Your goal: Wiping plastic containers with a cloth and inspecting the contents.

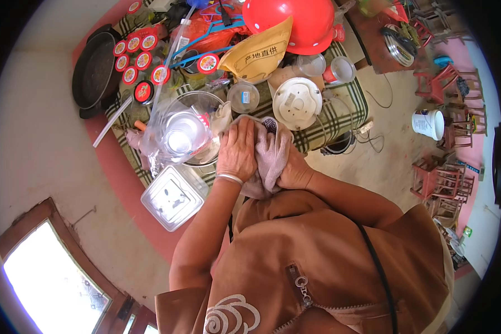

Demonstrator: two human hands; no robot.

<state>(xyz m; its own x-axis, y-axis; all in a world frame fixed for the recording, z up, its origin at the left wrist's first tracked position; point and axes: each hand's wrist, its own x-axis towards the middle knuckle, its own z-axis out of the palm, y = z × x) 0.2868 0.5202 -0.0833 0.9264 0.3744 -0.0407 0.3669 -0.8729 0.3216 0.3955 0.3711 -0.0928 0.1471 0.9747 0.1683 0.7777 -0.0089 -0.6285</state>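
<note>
My left hand (236,150) lies with its fingers together over a pinkish-grey cloth (271,160), pressing it near my body. From the other side my right hand (295,169) grips the same cloth, its fingers mostly covered by the folds. A dark-and-white patterned piece (269,124) shows at the cloth's top; what it belongs to is hidden. Beside my left hand, clear plastic containers in a bag (179,137) rest in a round metal pot (200,98). Just beyond the cloth are a round clear tub (243,98) and a white round appliance base (297,103).
The checked tablecloth (350,98) also carries red-lidded jars (143,60), a black pan (94,69), a yellow paper bag (259,54) and a red helmet (292,21). A clear square container (173,198) sits at the near left edge. Cables, a white bucket (428,124) and red wooden chairs (426,179) stand right.
</note>
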